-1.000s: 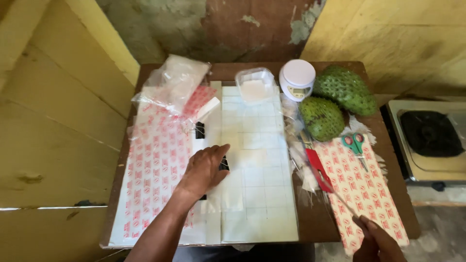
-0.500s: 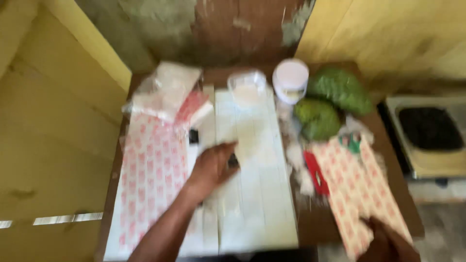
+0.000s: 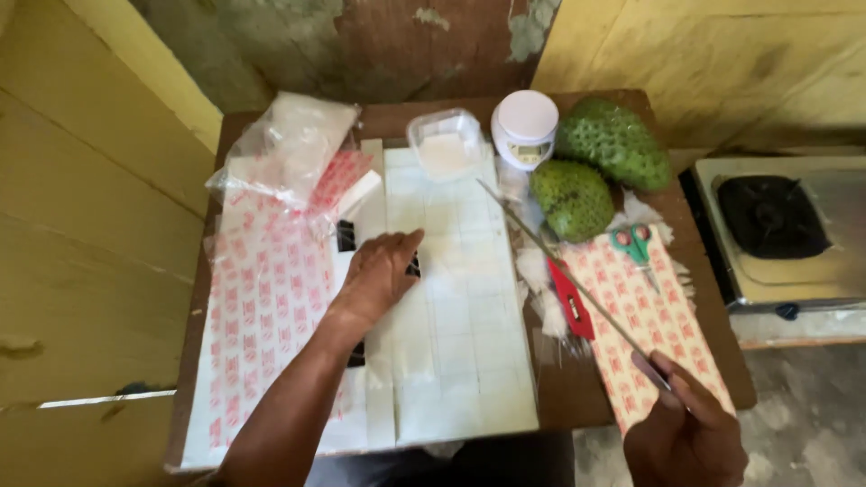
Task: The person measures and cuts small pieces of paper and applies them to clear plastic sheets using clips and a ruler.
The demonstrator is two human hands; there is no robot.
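My left hand (image 3: 377, 271) lies flat, fingers apart, on a white sheet marked in a grid (image 3: 456, 298) in the middle of a small wooden table (image 3: 631, 388). My right hand (image 3: 681, 433) at the lower right grips one end of a long thin metal rod (image 3: 564, 271). The rod slants up and left over a red cutter (image 3: 570, 298) toward a clear plastic tub (image 3: 444, 144). A sheet printed in red and white (image 3: 262, 307) lies left of my left hand.
Two green spiky fruits (image 3: 591, 171) and a small white scale (image 3: 525, 126) stand at the table's back right. Green-handled scissors (image 3: 636, 243) lie on another printed sheet (image 3: 658, 316). Clear bags (image 3: 289, 144) sit back left. A stove (image 3: 776, 225) stands to the right.
My right hand has risen into view with the thin rod, now lifted and slanting over the table. My left hand stays pressed on the white sheet.
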